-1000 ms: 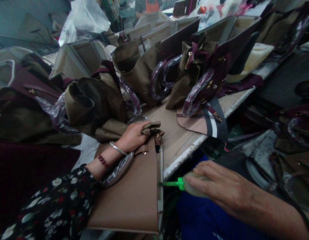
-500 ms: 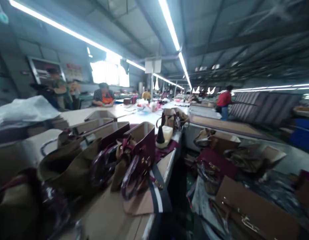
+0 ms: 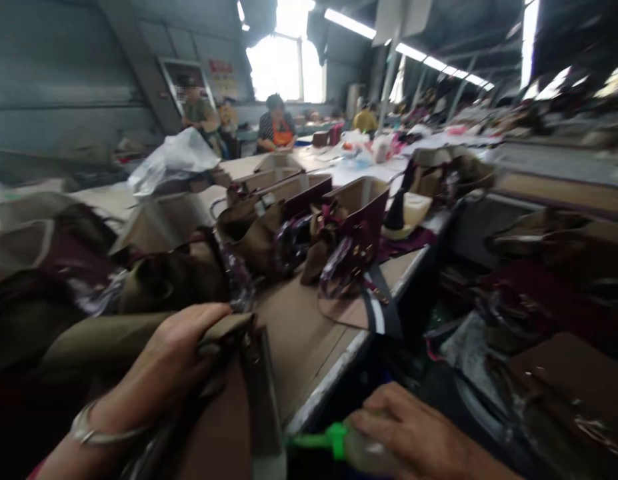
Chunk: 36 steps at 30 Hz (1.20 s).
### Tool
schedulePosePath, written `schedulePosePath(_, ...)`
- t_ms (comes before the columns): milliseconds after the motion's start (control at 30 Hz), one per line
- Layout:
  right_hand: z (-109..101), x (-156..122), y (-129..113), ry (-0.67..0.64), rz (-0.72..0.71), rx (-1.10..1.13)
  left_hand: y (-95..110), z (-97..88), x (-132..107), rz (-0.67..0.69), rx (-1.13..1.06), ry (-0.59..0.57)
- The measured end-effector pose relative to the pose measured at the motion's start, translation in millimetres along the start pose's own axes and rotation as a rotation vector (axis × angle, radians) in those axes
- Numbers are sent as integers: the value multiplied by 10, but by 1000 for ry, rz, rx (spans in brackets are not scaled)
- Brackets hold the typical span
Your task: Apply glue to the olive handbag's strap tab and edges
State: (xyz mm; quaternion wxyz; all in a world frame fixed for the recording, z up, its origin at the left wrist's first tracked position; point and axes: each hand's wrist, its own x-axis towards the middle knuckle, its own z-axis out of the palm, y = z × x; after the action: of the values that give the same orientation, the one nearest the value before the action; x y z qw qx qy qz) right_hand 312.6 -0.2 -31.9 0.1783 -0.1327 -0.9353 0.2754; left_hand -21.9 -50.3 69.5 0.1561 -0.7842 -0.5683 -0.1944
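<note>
Again both hands show, out of view 0.5 s ago, so the work at the brown bag [image 3: 223,430] is visible once more. It is at bottom centre, beside the table [image 3: 299,327]. The left hand [image 3: 179,343] is closed on its olive fabric [image 3: 231,325]; the right hand [image 3: 413,437] wraps a bottle [image 3: 365,448], green nozzle [image 3: 335,440] by the bag's edge, contact unclear. Beyond, an open olive pouch [image 3: 256,235] looks dark inside; the cream container's [image 3: 417,208] contents are hidden.
</note>
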Motion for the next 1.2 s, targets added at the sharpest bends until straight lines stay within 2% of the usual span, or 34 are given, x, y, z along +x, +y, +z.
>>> schedulePosePath(100,-57,34,43,13,-73,120,128,-281,-4,24,58,-49)
schedulePosePath(267,-129,100,34,119,-116,68,202,-420,195,109,204,2)
schedulePosePath(467,-77,221,151,127,-102,-12,301,-352,212,227,321,28)
schedulePosePath(633,63,330,246,95,-125,-59,333,-282,178,239,327,52)
schedulePosePath(800,185,509,259,60,-94,-121,365,-303,132,220,310,12)
schedulePosePath(1000,127,600,187,-57,-58,-119,437,-305,88,212,272,6)
schedulePosePath(1200,127,594,240,19,-107,-199,455,-293,59,226,243,19)
